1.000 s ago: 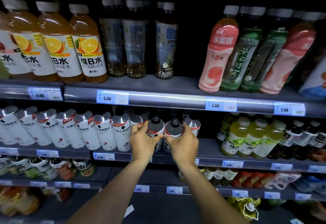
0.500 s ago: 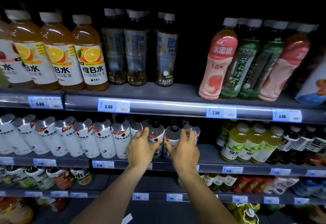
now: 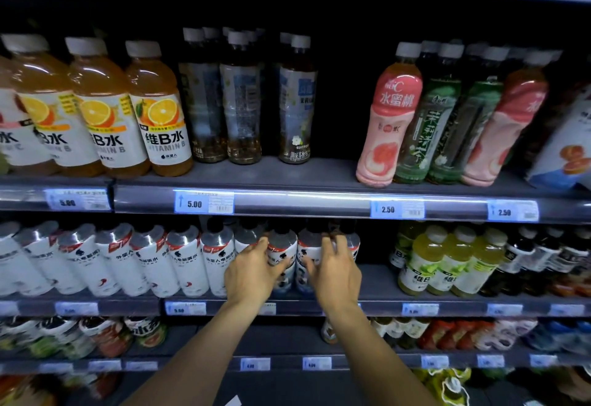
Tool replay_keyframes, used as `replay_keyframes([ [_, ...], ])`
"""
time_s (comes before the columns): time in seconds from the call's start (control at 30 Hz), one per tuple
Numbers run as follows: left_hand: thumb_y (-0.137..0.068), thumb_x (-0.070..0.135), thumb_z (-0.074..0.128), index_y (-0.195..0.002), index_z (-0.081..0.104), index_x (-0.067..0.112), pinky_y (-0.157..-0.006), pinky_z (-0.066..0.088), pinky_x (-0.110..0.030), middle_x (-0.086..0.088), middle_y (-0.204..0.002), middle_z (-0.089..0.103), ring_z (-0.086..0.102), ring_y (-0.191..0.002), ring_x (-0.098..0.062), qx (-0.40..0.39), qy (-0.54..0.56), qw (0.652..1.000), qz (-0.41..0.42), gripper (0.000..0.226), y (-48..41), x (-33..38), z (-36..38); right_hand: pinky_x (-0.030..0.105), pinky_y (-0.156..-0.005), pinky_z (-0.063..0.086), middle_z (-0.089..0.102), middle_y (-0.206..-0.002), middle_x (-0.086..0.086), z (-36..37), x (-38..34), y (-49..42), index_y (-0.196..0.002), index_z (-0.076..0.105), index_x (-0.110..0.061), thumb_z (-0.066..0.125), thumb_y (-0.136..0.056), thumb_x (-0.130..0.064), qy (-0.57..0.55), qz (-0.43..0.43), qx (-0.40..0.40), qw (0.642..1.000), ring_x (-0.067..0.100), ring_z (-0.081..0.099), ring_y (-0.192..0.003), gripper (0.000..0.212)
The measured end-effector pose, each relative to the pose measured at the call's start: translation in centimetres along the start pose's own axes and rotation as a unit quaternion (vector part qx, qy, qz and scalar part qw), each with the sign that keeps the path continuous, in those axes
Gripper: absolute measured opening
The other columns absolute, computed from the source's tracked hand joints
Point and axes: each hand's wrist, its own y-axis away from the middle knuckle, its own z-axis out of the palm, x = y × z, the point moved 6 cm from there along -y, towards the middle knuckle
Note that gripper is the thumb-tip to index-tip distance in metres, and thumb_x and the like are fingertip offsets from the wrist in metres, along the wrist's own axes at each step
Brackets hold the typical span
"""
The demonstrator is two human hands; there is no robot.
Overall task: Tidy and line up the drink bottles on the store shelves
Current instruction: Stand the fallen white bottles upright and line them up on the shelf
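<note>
A dim store aisle fills the view, with dark grey metal shelves stacked in tiers, each lipped by a glossy strip carrying pale blue price tags. On the middle tier stands a long row of white-sleeved plastic bottles with silver shoulders and black caps, packed shoulder to shoulder and leaning slightly back, which seems to be how the sloped shelf feeds them toward the front edge. At the right end of that row two bottles of the same kind sit between the person's hands: the left hand cups the left one with fingers wrapped round its smooth, shrink-wrapped side, and the right hand curls round the one beside it, thumb in front and fingers reaching behind. Both hands look closed on their bottles rather than spread flat, likely so the pair can be nudged level with the row's front line; how firmly they squeeze I cannot tell. To the right of them the shelf is bare as far as the yellow-green juice bottles with pale caps. Above, translucent orange vitamin drinks with rounded shoulders and white caps stand upright, near slim, ribbed, clear tea bottles and waisted pink peach bottles that tilt leftward.
</note>
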Motion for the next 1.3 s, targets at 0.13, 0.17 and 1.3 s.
replay_keyframes([
  [0.13, -0.08, 0.059, 0.072, -0.144, 0.054, 0.03, -0.065, 0.057, -0.035, 0.011, -0.08, 0.07, 0.068, -0.079, -0.018, 0.003, 0.094, 0.995, -0.017, 0.072, 1.4, -0.5, -0.4, 0.039, -0.063, 0.06, 0.056, -0.138, 0.005, -1.2, 1.4, 1.6, -0.135, 0.059, -0.016, 0.082, -0.081, -0.04, -0.071, 0.014, 0.022, 0.997, 0.026, 0.067, -0.107, 0.063],
  [0.17, -0.08, 0.057, 0.074, -0.144, 0.053, 0.031, -0.064, 0.057, -0.034, 0.012, -0.077, 0.069, 0.067, -0.076, -0.016, 0.004, 0.106, 0.994, -0.014, 0.072, 2.1, -0.6, -0.4, 0.039, -0.065, 0.06, 0.055, -0.139, 0.003, -1.6, 1.9, 2.3, -0.137, 0.059, -0.018, 0.082, -0.081, -0.04, -0.085, 0.018, 0.025, 0.996, 0.024, 0.067, -0.108, 0.064],
  [1.3, -0.076, 0.03, 0.086, -0.118, 0.07, 0.018, -0.088, 0.046, -0.017, 0.009, -0.11, 0.063, 0.062, -0.101, -0.01, 0.05, 0.3, 0.933, 0.191, 0.046, 11.7, 38.8, 2.3, 0.023, -0.097, 0.046, 0.064, -0.123, -0.005, -25.6, 36.7, 3.0, -0.128, 0.064, -0.018, 0.085, -0.081, -0.034, -0.252, 0.078, 0.149, 0.953, 0.006, 0.056, -0.113, 0.054],
])
